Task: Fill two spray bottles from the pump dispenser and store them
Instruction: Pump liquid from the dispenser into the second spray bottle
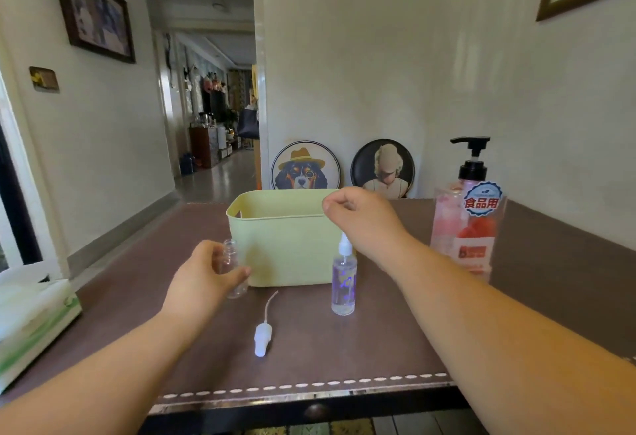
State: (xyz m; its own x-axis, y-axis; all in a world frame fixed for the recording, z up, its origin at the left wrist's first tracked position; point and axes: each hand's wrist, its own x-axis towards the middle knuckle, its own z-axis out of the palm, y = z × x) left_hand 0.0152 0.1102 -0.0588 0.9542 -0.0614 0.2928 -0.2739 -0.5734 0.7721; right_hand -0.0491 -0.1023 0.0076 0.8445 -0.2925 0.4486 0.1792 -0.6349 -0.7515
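My left hand [203, 274] grips a small clear spray bottle [235, 271] with no top, held upright just left of the pale green bin [285, 248]. Its white spray head [263, 340] with a thin tube lies flat on the table in front. A second small bottle [344, 285], capped and holding clear liquid, stands right of the bin's front. My right hand [358, 217] hovers above that bottle with fingers curled and nothing in it. The tall pink pump dispenser [469, 221] with a black pump stands at the right.
The brown table mat [395, 341] has a stitched front edge. A tissue pack [31, 317] sits at the left edge. Two round pictures [304, 167] lean on the wall behind the bin. A hallway opens to the left.
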